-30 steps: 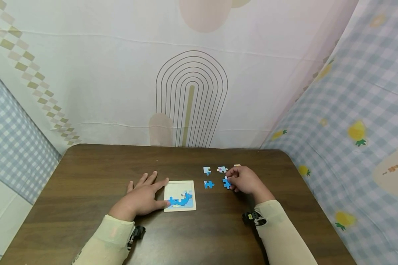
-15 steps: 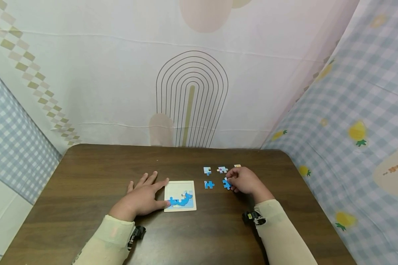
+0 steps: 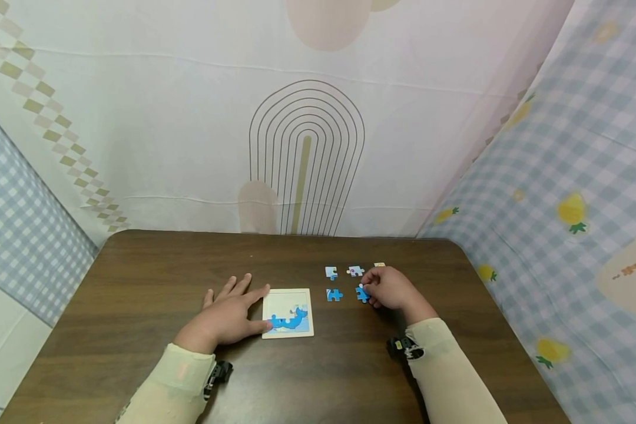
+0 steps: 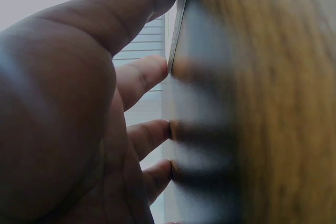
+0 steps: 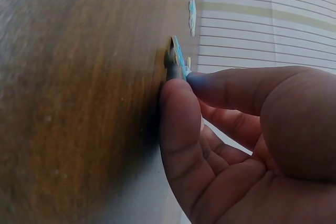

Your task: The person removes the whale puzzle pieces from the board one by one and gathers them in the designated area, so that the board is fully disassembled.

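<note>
My left hand is spread flat at the left side of a small square puzzle board. Its thumb and index fingertip touch the board's left edge, and the other fingertips rest on the table in the left wrist view. Joined blue whale pieces fill the lower part of the board; its upper part is bare. Over on the right, my right hand pinches a blue puzzle piece between thumb and fingers. In the right wrist view that puzzle piece is tilted, one side raised off the table.
Left of the right hand lies a blue puzzle piece. Behind it are two pale pieces, one white and blue, one with a pink spot. Another piece is partly hidden behind the right hand. The brown table meets a curtain behind.
</note>
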Demonstrator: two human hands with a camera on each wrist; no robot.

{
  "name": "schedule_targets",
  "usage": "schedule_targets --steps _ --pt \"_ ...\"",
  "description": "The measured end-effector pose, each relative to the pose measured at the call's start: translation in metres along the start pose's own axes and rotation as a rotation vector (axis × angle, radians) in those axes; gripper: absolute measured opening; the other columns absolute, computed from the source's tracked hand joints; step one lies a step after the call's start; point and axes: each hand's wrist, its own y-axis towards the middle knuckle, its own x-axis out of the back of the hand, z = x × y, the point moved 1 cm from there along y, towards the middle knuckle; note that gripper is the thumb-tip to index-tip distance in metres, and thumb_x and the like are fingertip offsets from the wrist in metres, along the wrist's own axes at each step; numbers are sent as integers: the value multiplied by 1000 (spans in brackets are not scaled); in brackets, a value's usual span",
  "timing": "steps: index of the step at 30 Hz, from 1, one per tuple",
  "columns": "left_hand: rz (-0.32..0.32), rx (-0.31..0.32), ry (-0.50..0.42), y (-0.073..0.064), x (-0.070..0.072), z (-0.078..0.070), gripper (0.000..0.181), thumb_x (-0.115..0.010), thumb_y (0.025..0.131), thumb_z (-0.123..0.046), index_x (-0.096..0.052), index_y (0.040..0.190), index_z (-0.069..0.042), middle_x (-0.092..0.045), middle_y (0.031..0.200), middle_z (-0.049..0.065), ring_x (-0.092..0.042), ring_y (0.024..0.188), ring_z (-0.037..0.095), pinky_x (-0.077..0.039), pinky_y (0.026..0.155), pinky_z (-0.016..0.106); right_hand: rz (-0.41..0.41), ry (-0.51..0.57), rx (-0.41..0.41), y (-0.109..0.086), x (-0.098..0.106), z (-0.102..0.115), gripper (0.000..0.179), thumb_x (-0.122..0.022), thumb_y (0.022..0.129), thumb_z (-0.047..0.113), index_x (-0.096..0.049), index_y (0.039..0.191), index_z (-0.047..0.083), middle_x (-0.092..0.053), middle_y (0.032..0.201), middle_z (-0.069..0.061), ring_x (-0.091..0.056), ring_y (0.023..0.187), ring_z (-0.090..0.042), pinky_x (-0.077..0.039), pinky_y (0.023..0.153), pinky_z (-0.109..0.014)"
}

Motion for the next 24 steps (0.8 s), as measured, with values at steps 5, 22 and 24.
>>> schedule_targets --steps 5,22,24 --pt "-1 0 2 0 0 0 89 -79 100 -64 -42 176 -35 -16 190 17 -9 174 54 -3 126 91 -1 0 0 0 0 0 9 -67 111 9 -75 115 5 -73 93 -10 -74 73 -19 -65 68 -36" --pt "1 2 5 -1 1 -1 90 -79 100 -63 -41 176 -34 -15 190 18 -8 174 54 -3 126 92 7 39 22 0 2 3 9 -69 111 11 -74 114 4 -74 93 -11 -75 73 -20 -65 67 -33" --pt "2 2 6 -1 1 -1 90 -79 100 -63 -41 176 -34 -15 190 18 -8 174 54 -3 126 92 3 35 32 0 2 6 8 -70 111 12 -74 112 5 -74 92 -11 -74 72 -20 -65 66 -33"
